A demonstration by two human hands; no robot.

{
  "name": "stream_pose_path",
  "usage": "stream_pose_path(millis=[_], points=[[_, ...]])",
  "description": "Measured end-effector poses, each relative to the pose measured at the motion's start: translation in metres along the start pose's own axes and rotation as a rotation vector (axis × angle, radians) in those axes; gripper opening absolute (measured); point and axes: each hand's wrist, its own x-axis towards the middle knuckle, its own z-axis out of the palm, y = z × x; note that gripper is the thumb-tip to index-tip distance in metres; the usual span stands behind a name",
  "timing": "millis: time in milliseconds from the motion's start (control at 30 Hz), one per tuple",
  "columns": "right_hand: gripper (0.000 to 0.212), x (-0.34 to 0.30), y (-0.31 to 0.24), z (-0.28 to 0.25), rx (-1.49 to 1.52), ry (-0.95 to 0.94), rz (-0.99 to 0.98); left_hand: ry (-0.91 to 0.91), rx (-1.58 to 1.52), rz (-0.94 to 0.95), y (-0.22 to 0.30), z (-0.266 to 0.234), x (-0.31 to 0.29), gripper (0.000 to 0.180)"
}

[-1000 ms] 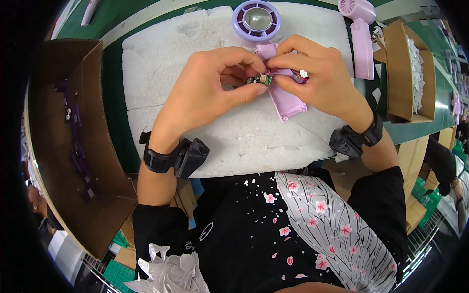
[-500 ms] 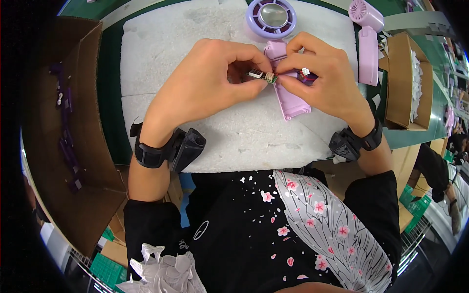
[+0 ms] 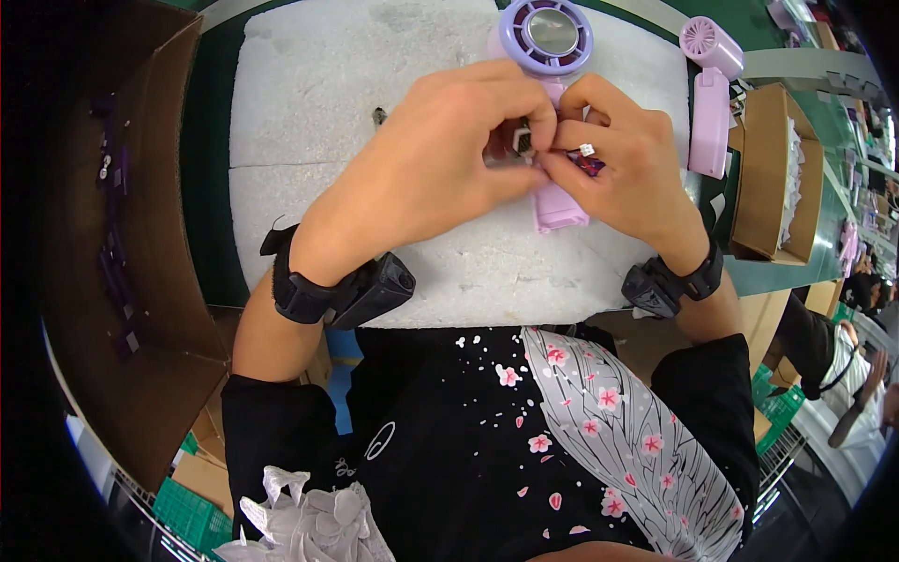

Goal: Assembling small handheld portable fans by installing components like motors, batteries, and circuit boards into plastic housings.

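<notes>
My left hand has its thumb and fingers closed around a small circuit board, mostly covered by the fingers. My right hand meets it, fingertips pinched on wires at the board's edge; the exact grip is hidden. A white plug shows against the right fingers, above a dark purple part with red wires. Under both hands lies an open pink handle shell, joined at its far end to a purple round fan head.
White foam sheet covers the bench. A small dark part lies on it. At right are another pink fan and a cardboard box with white pieces. A large carton with purple parts stands left. People work at far right.
My left hand has moved right and turned, covering more of the circuit board. The fan head and shell have shifted slightly. A small dark part on the foam has come into sight.
</notes>
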Motion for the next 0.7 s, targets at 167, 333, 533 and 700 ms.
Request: stream_pose_path(millis=[167, 333, 533, 700], points=[[0.014, -0.001, -0.003, 0.011, -0.027, 0.067, -0.029, 0.042, 0.005, -0.068, -0.004, -0.005, 0.001, 0.016], [0.017, -0.001, 0.000, 0.013, -0.014, 0.106, -0.058, 0.003, -0.127, -0.174, -0.005, -0.005, 0.002, 0.015], [0.020, -0.001, -0.004, 0.012, -0.136, 0.041, -0.088, -0.023, -0.214, -0.267, -0.006, -0.009, 0.003, 0.013], [0.018, -0.001, -0.005, 0.011, -0.232, -0.017, -0.089, -0.036, -0.253, -0.121, -0.011, -0.004, 0.003, 0.010]])
